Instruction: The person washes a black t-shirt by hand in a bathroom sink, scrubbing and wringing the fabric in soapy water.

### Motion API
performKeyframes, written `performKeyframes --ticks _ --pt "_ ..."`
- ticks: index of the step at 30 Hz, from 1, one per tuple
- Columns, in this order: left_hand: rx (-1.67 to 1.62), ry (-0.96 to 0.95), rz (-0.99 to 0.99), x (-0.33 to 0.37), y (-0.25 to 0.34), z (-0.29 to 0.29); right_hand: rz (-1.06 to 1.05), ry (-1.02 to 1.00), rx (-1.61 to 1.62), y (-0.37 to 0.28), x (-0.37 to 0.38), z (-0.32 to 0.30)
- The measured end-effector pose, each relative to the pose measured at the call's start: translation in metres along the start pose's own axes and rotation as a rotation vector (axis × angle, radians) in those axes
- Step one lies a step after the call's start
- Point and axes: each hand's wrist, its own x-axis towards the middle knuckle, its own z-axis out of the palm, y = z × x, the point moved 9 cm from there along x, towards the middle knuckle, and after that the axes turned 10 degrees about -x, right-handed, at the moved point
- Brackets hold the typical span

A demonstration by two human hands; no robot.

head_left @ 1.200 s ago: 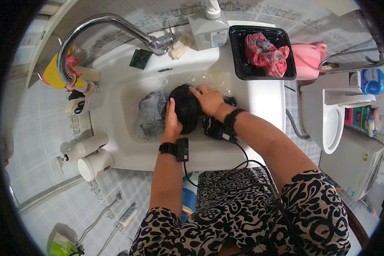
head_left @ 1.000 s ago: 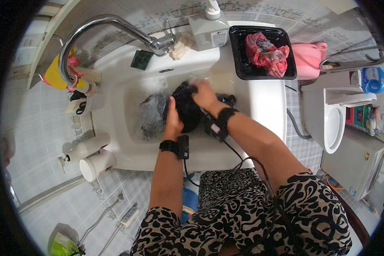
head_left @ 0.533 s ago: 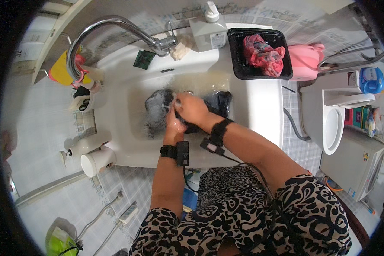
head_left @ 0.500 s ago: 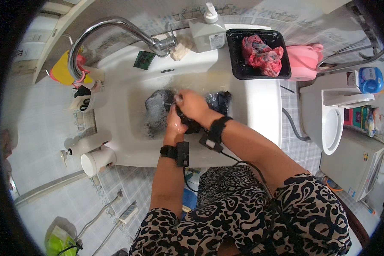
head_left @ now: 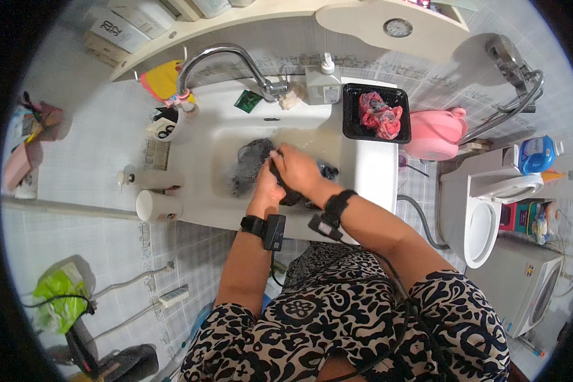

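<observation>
Both hands are together over the white sink (head_left: pixel 377 184), which holds cloudy, soapy water. My left hand (head_left: pixel 271 187) is closed round a dark wet cloth (head_left: pixel 291 197), part of which hangs below the hands. From the right, my right hand (head_left: pixel 298 169) grips the same cloth, its fingers bent against the left hand. Fingers hide most of the held part. Beside them a foam-covered dark cloth (head_left: pixel 254 155) lies in the water at the left. More dark wet fabric (head_left: pixel 328 170) shows to the right of my right hand.
A chrome faucet (head_left: pixel 226 48) arches over the sink's back left. Along the back rim are a green packet (head_left: pixel 247 100), a pump bottle (head_left: pixel 323 86) and a black tray (head_left: pixel 358 134) with red cloth (head_left: pixel 380 116). A pink basin (head_left: pixel 434 135) and a toilet (head_left: pixel 484 232) stand right.
The view has shifted, showing more of the shelf above. Both hands stay closed on the dark cloth, with the fingers slightly rearranged against each other.
</observation>
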Motion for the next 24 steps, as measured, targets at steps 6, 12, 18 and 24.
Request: performKeyframes --ticks 6,12,18,24 --pt "-0.368 -0.266 -0.183 -0.055 0.028 0.032 0.207 -0.165 0.377 0.036 0.012 -0.010" --pt "-0.386 -0.528 -0.120 -0.086 0.064 0.041 0.259 -0.552 0.788 0.021 -0.038 -0.035" --pt "-0.235 -0.587 0.071 -0.115 0.101 0.066 -0.002 -0.804 0.656 -0.023 -0.055 -0.059" --pt "-0.041 -0.517 0.199 -0.116 0.120 0.071 0.133 -0.796 0.736 -0.027 -0.046 -0.050"
